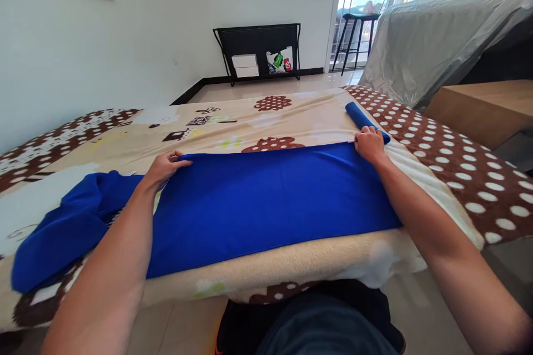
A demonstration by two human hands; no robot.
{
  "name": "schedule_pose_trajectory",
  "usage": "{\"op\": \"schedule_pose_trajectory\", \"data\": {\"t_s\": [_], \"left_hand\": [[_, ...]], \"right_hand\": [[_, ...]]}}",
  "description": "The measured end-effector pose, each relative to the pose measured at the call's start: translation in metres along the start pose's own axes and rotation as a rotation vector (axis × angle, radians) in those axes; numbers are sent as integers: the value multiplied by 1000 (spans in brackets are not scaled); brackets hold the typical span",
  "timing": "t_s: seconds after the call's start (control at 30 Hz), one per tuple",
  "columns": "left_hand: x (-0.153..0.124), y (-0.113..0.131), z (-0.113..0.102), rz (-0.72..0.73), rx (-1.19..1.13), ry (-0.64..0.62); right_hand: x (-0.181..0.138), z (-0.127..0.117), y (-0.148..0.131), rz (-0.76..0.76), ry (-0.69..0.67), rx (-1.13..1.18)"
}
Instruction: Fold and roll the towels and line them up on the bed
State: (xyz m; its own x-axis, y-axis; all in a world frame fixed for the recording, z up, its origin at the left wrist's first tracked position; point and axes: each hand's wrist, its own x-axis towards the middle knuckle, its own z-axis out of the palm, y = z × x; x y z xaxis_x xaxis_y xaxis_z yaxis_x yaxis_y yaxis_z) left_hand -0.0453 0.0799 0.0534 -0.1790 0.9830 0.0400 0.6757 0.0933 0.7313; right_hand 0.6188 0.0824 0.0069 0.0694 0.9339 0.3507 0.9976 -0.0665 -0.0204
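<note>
A blue cloth (275, 199) lies spread in a long rectangle along the near edge of the bed. My left hand (165, 167) pinches its far left corner between thumb and fingers. At the far right corner, my right hand (370, 144) is closed on the cloth's edge, its fingertips partly hidden. Just beyond the right hand rests a rolled blue cloth (360, 116). Another blue cloth (70, 227) lies crumpled to the left, partly behind my left forearm.
A cream and brown patterned blanket (225, 122) covers the bed. A black rack (258, 41) holding white boxes stands by the far wall. To the right are a cardboard box (478, 105) and a plastic-covered piece of furniture (437, 33). A black stool (358, 28) stands near the window.
</note>
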Motion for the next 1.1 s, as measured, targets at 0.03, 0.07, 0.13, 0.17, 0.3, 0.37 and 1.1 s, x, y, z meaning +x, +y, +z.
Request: {"op": "schedule_pose_trajectory", "data": {"t_s": [0.03, 0.07, 0.13, 0.17, 0.3, 0.37, 1.1], "left_hand": [[0, 0, -2, -1, 36, 11], [0, 1, -4, 0, 90, 30], [-1, 3, -3, -6, 214, 97], [-2, 4, -1, -14, 273, 142], [-15, 3, 15, -109, 452, 391], [-24, 2, 24, -162, 497, 499], [-56, 62, 143, 365, 709, -212]], "right_hand": [[0, -1, -1, 18, -1, -1], [0, -1, -3, 40, -8, 0], [-1, 0, -6, 96, -31, 6], [-1, 0, -8, 127, -43, 10], [-8, 3, -13, 203, -63, 30], [-13, 1, -15, 200, -61, 46], [-36, 6, -139, -442, -266, 313]]}}
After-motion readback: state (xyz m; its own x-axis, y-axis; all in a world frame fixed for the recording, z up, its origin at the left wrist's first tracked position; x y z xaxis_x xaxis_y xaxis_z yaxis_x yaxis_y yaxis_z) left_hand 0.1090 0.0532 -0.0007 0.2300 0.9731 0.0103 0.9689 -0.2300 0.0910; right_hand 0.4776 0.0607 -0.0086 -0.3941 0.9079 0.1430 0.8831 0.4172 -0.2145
